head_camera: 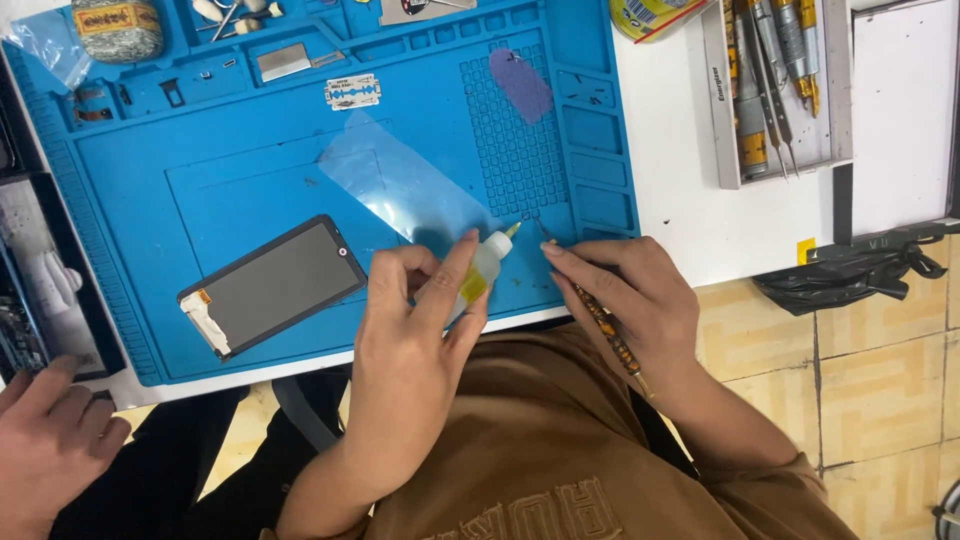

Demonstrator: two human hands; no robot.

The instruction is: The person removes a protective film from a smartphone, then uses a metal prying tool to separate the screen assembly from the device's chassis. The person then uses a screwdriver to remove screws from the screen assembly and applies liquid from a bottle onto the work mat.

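Left hand (pixel 415 320) grips a soft plastic bottle (pixel 482 270); right hand (pixel 625 295) pinches a slim patterned tool (pixel 612 335).

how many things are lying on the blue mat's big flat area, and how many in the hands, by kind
On the blue mat:
phone screen: 1
clear film sheet: 1
razor blade: 1
In the hands:
small glue bottle, left hand: 1
thin tool, right hand: 1
Total: 5

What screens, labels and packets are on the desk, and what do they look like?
Phone screen: dark flat rectangle, lying tilted on the blue mat, left of the hands.
Small bottle: held in the left hand, clear with a yellow label and yellow tip.
Razor blade: in a white printed wrapper, upper mat.
Yellow label: on a grey roll, top left.
Yellow packet: top edge, partly cut off.
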